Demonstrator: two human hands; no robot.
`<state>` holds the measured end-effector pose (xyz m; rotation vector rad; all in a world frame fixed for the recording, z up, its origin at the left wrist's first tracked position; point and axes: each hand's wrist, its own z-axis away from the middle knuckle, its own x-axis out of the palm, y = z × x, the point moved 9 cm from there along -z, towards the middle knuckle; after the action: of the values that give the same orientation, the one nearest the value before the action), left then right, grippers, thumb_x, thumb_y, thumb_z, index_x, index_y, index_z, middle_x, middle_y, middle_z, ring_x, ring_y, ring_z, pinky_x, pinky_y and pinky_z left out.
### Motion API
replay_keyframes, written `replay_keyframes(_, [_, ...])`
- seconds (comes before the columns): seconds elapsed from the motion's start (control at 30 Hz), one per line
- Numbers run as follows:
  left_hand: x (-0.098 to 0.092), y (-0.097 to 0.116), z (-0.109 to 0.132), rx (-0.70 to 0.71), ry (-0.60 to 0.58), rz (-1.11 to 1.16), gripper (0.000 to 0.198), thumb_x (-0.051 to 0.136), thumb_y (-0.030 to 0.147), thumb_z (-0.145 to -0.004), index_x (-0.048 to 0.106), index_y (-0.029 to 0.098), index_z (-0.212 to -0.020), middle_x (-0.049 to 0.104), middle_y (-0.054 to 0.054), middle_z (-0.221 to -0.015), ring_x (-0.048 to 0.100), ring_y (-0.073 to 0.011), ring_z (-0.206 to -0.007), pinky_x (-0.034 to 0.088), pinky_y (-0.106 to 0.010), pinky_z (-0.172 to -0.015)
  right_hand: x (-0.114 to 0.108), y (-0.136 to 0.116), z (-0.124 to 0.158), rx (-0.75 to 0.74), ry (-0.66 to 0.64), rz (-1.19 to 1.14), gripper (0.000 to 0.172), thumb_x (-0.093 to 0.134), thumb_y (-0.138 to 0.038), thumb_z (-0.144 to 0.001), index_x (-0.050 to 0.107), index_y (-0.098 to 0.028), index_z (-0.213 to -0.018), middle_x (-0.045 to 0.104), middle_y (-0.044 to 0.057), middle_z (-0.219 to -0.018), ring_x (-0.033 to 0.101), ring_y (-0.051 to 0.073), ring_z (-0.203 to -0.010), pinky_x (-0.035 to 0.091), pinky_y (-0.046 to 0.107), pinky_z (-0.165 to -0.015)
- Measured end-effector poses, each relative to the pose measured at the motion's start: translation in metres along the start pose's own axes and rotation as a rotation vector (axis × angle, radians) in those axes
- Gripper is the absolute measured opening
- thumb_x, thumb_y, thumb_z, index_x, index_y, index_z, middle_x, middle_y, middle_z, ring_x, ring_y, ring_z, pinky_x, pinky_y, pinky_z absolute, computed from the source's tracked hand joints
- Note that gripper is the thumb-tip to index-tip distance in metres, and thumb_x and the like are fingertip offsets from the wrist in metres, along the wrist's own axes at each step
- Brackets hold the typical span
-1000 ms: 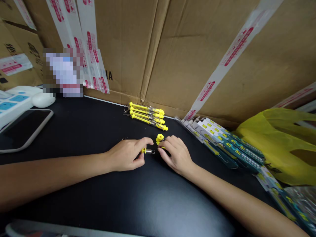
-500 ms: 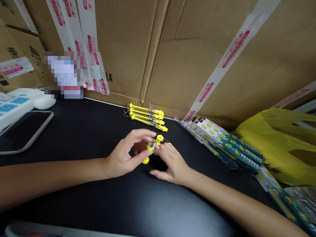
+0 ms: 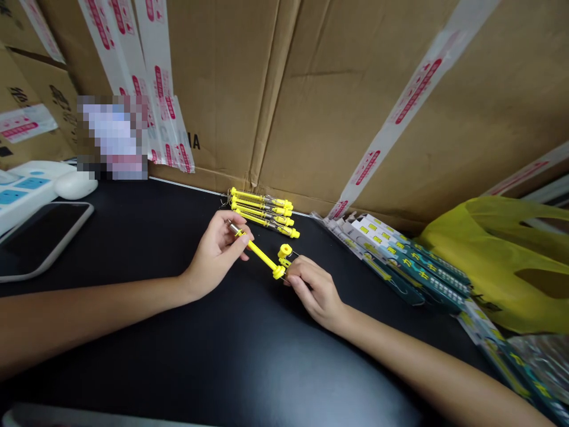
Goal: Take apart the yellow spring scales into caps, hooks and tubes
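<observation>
Matte black tabletop (image 3: 133, 249) before creased cardboard (image 3: 311, 107): both hands on one slim yellow tube (image 3: 258, 255).
Left hand (image 3: 216, 255) pinches its metal-tipped end, right hand (image 3: 313, 287) curls tight on the capped end; it slants just in front of the row of matching tubes (image 3: 262, 210), a round cap (image 3: 284, 251) alongside.

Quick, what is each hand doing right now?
Left hand: closed, holding the yellow tube near its metal tip.
Right hand: closed, pinching the tube's other end.
</observation>
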<state>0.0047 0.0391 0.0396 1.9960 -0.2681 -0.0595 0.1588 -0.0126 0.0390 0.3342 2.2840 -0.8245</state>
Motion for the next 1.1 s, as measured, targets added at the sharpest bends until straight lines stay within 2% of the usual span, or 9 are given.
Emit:
replay_keyframes(0.13, [0.001,-0.015,-0.002,-0.061,-0.039,-0.066,0.022,0.057,0.027,-0.083,0.041,0.019,-0.095,0.052,0.001,-0.087,0.056,-0.0090,-0.072,0.054,-0.020,-0.055,-0.005,0.004,0.004,0.044,0.052,-0.057,0.025,0.036,-0.024,-0.094,0.050,-0.020,-0.073,0.054,0.003,-0.065,0.050,0.015,-0.063,0.042,0.030,-0.064])
replay_keyframes(0.3, [0.001,-0.013,0.001,0.032,-0.076,-0.352,0.037,0.057,0.018,-0.082,0.039,0.019,-0.115,0.055,-0.001,-0.094,0.055,-0.0125,-0.093,0.046,-0.032,-0.089,-0.004,0.004,0.006,0.022,0.048,-0.143,0.025,0.035,-0.026,-0.094,0.046,-0.021,-0.072,0.052,0.001,-0.064,0.049,0.015,-0.061,0.041,0.029,-0.061])
replay_keyframes(0.37, [0.006,-0.005,0.004,0.093,-0.127,-0.432,0.036,0.053,0.019,-0.085,0.040,0.019,-0.118,0.056,-0.003,-0.099,0.054,-0.0137,-0.099,0.041,-0.035,-0.095,-0.002,0.003,0.005,0.012,0.020,-0.141,0.026,0.034,-0.026,-0.095,0.045,-0.021,-0.071,0.051,0.001,-0.064,0.049,0.014,-0.061,0.041,0.029,-0.060])
replay_keyframes(0.53, [0.045,0.014,0.029,0.339,-0.518,-0.624,0.037,0.056,0.033,-0.086,0.044,0.021,-0.118,0.058,-0.005,-0.113,0.053,-0.0182,-0.107,0.038,-0.039,-0.100,0.005,-0.002,0.004,-0.029,-0.054,-0.107,0.024,0.034,-0.025,-0.095,0.044,-0.021,-0.073,0.051,0.001,-0.064,0.048,0.014,-0.060,0.040,0.026,-0.058])
replay_keyframes(0.6, [0.055,0.017,0.039,0.452,-0.606,-0.703,0.037,0.055,0.034,-0.087,0.044,0.022,-0.120,0.060,-0.004,-0.111,0.055,-0.0178,-0.106,0.033,-0.042,-0.105,0.010,-0.004,0.004,-0.059,-0.094,-0.100,0.024,0.033,-0.025,-0.095,0.044,-0.021,-0.073,0.051,0.001,-0.064,0.048,0.014,-0.060,0.040,0.026,-0.058])
replay_keyframes(0.7, [0.060,0.016,0.045,0.518,-0.639,-0.745,0.028,0.048,0.029,-0.091,0.046,0.021,-0.118,0.062,-0.004,-0.105,0.057,-0.0158,-0.098,0.039,-0.038,-0.100,0.017,-0.006,0.005,-0.063,-0.166,-0.103,0.025,0.033,-0.027,-0.095,0.044,-0.021,-0.074,0.050,0.001,-0.065,0.047,0.013,-0.059,0.039,0.026,-0.057])
replay_keyframes(0.83, [0.062,0.012,0.046,0.483,-0.677,-0.757,0.022,0.041,0.025,-0.094,0.050,0.019,-0.113,0.059,-0.004,-0.098,0.057,-0.0139,-0.089,0.046,-0.025,-0.079,0.021,0.003,0.006,0.123,-0.200,-0.229,0.025,0.033,-0.029,-0.096,0.044,-0.020,-0.076,0.048,-0.002,-0.062,0.045,0.011,-0.055,0.038,0.024,-0.056])
replay_keyframes(1.0, [0.053,0.010,0.038,0.380,-0.569,-0.761,0.021,0.037,0.020,-0.095,0.049,0.019,-0.113,0.056,-0.003,-0.097,0.056,-0.0114,-0.084,0.044,-0.021,-0.075,0.026,0.014,0.009,0.369,-0.166,-0.587,0.019,0.041,-0.036,-0.094,0.042,-0.020,-0.082,0.044,-0.005,-0.059,0.042,0.009,-0.052,0.036,0.023,-0.054])
replay_keyframes(1.1, [0.049,0.009,0.034,0.339,-0.528,-0.764,0.020,0.038,0.020,-0.094,0.048,0.018,-0.111,0.055,-0.002,-0.095,0.056,-0.0102,-0.080,0.044,-0.020,-0.072,0.027,0.021,0.010,0.450,-0.135,-0.676,0.020,0.050,-0.036,-0.089,0.042,-0.020,-0.081,0.043,-0.007,-0.058,0.040,0.008,-0.050,0.034,0.022,-0.051])
